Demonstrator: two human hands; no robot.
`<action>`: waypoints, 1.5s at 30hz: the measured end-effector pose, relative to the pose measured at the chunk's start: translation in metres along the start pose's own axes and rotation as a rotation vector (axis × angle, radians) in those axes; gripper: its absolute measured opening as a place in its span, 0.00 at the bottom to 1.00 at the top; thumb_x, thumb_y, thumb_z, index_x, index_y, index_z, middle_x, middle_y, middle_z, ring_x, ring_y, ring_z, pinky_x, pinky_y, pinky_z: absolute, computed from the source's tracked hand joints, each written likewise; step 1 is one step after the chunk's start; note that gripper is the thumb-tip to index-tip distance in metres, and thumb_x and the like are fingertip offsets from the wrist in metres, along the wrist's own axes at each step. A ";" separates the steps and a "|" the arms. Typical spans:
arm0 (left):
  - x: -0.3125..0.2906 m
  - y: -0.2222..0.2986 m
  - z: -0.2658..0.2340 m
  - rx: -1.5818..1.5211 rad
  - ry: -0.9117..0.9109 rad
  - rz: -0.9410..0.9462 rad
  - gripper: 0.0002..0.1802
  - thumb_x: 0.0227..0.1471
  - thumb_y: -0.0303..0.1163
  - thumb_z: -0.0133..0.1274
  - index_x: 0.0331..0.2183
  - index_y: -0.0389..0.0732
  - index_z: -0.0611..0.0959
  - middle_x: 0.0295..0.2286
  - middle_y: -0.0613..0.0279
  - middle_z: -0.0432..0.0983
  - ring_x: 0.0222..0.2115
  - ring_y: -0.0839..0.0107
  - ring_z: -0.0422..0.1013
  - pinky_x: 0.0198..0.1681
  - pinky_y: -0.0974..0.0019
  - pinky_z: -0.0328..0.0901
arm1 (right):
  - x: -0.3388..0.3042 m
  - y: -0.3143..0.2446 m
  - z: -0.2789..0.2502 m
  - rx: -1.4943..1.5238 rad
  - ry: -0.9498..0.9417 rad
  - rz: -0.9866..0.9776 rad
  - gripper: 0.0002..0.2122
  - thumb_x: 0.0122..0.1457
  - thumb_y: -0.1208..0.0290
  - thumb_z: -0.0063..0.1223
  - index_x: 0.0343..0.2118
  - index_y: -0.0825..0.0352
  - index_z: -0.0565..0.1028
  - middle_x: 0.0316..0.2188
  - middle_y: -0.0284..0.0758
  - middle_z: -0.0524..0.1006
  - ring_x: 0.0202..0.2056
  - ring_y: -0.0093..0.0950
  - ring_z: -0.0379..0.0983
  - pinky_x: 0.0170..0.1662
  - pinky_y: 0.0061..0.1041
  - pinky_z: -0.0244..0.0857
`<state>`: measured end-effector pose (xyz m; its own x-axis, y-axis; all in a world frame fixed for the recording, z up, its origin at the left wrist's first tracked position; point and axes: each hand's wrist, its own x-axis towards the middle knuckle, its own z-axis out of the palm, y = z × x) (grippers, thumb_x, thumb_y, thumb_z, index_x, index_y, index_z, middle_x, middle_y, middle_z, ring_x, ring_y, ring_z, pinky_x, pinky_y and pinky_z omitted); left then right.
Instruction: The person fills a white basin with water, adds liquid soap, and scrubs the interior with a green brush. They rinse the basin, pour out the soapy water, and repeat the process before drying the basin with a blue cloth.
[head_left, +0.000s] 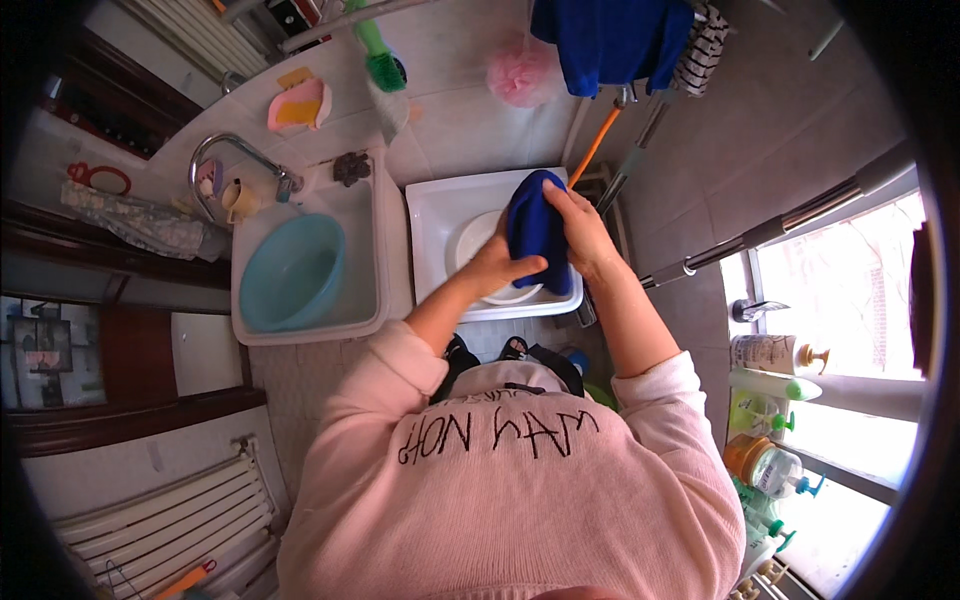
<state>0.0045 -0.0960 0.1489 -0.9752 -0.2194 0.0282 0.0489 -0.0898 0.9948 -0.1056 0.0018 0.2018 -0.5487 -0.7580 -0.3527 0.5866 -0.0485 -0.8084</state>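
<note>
Between my two hands a dark blue cloth (535,232) hangs bunched above a white rectangular sink (437,203). My left hand (494,268) grips the cloth's near left side, its thumb laid across the front. Higher up, on the right side, my right hand (582,225) is closed on the upper part of the same cloth. Below the cloth a round white basin (466,243) stands in the sink, partly covered by my left hand and the cloth.
Left is another sink (378,290) holding a turquoise basin (292,272) under a curved faucet (232,140). Another blue cloth (612,45) and a pink bath puff (523,75) hang behind. Pump bottles (775,352) line the right windowsill; a metal rail (760,232) crosses there.
</note>
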 end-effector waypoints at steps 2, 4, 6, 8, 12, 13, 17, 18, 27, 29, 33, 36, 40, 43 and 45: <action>0.005 -0.008 0.023 -0.025 0.093 -0.093 0.48 0.36 0.42 0.60 0.53 0.39 0.52 0.48 0.56 0.56 0.50 0.67 0.53 0.51 0.66 0.50 | 0.006 0.007 0.002 -0.058 0.150 0.019 0.21 0.52 0.56 0.46 0.41 0.69 0.67 0.34 0.35 0.71 0.33 0.23 0.67 0.38 0.22 0.62; 0.011 -0.022 0.020 -0.267 0.231 -0.257 0.32 0.39 0.39 0.56 0.47 0.40 0.64 0.39 0.61 0.66 0.40 0.71 0.64 0.43 0.69 0.60 | 0.005 0.012 0.001 -0.008 -0.062 0.068 0.24 0.52 0.52 0.44 0.43 0.69 0.66 0.38 0.36 0.70 0.36 0.24 0.66 0.42 0.23 0.59; 0.006 -0.026 0.001 -0.552 0.176 -0.535 0.26 0.42 0.36 0.52 0.44 0.40 0.67 0.31 0.65 0.68 0.32 0.73 0.66 0.39 0.65 0.64 | 0.008 0.004 -0.026 -0.434 -0.122 0.053 0.24 0.53 0.52 0.44 0.44 0.69 0.66 0.40 0.35 0.69 0.41 0.24 0.63 0.46 0.22 0.53; 0.000 0.017 0.008 -0.709 0.038 -0.597 0.26 0.45 0.42 0.47 0.45 0.39 0.66 0.19 0.69 0.63 0.17 0.76 0.63 0.31 0.66 0.66 | 0.023 0.001 -0.080 -0.697 -0.183 -0.063 0.22 0.52 0.55 0.46 0.43 0.69 0.67 0.40 0.35 0.69 0.43 0.22 0.61 0.47 0.21 0.52; -0.004 0.026 0.005 -1.085 -0.287 -0.469 0.29 0.50 0.47 0.38 0.48 0.35 0.61 0.18 0.69 0.61 0.15 0.77 0.60 0.26 0.67 0.63 | -0.002 -0.009 -0.069 -0.183 -0.284 -0.181 0.30 0.50 0.55 0.50 0.53 0.62 0.55 0.51 0.38 0.58 0.49 0.27 0.56 0.49 0.25 0.51; -0.003 0.028 0.011 -1.139 -0.364 -0.444 0.30 0.51 0.47 0.37 0.48 0.35 0.60 0.17 0.69 0.61 0.14 0.77 0.60 0.26 0.67 0.63 | -0.001 -0.005 -0.065 -0.097 -0.361 -0.155 0.33 0.48 0.54 0.51 0.54 0.61 0.52 0.52 0.39 0.56 0.50 0.28 0.55 0.50 0.26 0.51; -0.002 0.029 0.033 -1.274 -0.516 -0.441 0.33 0.51 0.53 0.36 0.48 0.35 0.61 0.17 0.69 0.59 0.13 0.79 0.57 0.23 0.72 0.60 | 0.004 0.008 -0.041 0.092 -0.361 -0.162 0.26 0.50 0.58 0.51 0.50 0.62 0.59 0.39 0.36 0.67 0.37 0.24 0.64 0.39 0.21 0.59; -0.004 0.029 0.035 -1.321 -0.520 -0.458 0.33 0.50 0.53 0.36 0.48 0.35 0.61 0.17 0.69 0.59 0.13 0.79 0.57 0.22 0.73 0.59 | 0.007 0.007 -0.040 -0.031 -0.255 -0.175 0.21 0.51 0.60 0.50 0.46 0.64 0.65 0.32 0.33 0.70 0.31 0.21 0.67 0.34 0.19 0.61; 0.032 0.016 0.030 1.326 -0.049 -0.334 0.21 0.36 0.41 0.54 0.30 0.38 0.69 0.25 0.52 0.74 0.26 0.59 0.72 0.28 0.61 0.66 | 0.061 0.036 -0.071 -1.114 0.166 -0.353 0.12 0.52 0.61 0.44 0.31 0.65 0.73 0.23 0.38 0.74 0.26 0.32 0.71 0.32 0.27 0.63; 0.029 -0.003 0.024 1.457 -0.095 -0.235 0.22 0.36 0.44 0.54 0.30 0.38 0.68 0.24 0.52 0.74 0.24 0.56 0.72 0.27 0.59 0.66 | 0.067 0.036 -0.067 -1.389 0.072 -0.257 0.14 0.51 0.59 0.42 0.33 0.63 0.73 0.28 0.42 0.74 0.32 0.41 0.70 0.36 0.34 0.63; 0.033 0.002 0.023 1.365 0.013 -0.291 0.24 0.40 0.51 0.50 0.29 0.38 0.68 0.24 0.52 0.74 0.24 0.55 0.72 0.27 0.58 0.65 | 0.067 0.028 -0.053 -1.491 0.193 -0.223 0.16 0.51 0.55 0.42 0.34 0.63 0.72 0.27 0.44 0.74 0.32 0.40 0.70 0.37 0.32 0.63; 0.036 -0.025 -0.013 0.502 0.218 -0.282 0.28 0.42 0.55 0.47 0.33 0.38 0.69 0.22 0.59 0.71 0.21 0.67 0.69 0.26 0.65 0.64 | 0.049 0.004 -0.049 -0.559 0.055 -0.231 0.20 0.51 0.59 0.44 0.47 0.62 0.63 0.38 0.43 0.70 0.41 0.39 0.66 0.41 0.32 0.62; 0.026 0.006 -0.015 -0.846 0.203 -0.636 0.26 0.44 0.56 0.46 0.32 0.42 0.69 0.16 0.68 0.62 0.14 0.75 0.59 0.19 0.72 0.57 | 0.012 0.006 -0.053 -1.300 0.139 -0.900 0.33 0.36 0.78 0.54 0.51 0.58 0.58 0.50 0.39 0.59 0.50 0.38 0.56 0.50 0.32 0.55; 0.011 0.014 -0.005 -1.169 -0.277 -0.539 0.27 0.49 0.56 0.36 0.34 0.40 0.68 0.14 0.67 0.60 0.12 0.75 0.56 0.16 0.73 0.53 | 0.007 0.016 -0.041 -1.581 0.034 -1.047 0.34 0.36 0.73 0.57 0.51 0.56 0.59 0.53 0.38 0.55 0.54 0.38 0.50 0.54 0.37 0.48; 0.006 0.018 0.004 -1.268 -0.494 -0.526 0.28 0.48 0.58 0.36 0.34 0.41 0.68 0.14 0.66 0.61 0.12 0.75 0.56 0.16 0.72 0.53 | 0.012 0.013 -0.037 -1.463 0.037 -1.243 0.28 0.36 0.70 0.55 0.46 0.56 0.64 0.43 0.36 0.64 0.46 0.36 0.59 0.52 0.37 0.50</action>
<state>-0.0019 -0.0949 0.1670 -0.9005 0.4347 -0.0140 -0.4314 -0.8887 0.1555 -0.1264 0.0158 0.1697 -0.2252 -0.7195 0.6570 -0.9597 0.0472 -0.2772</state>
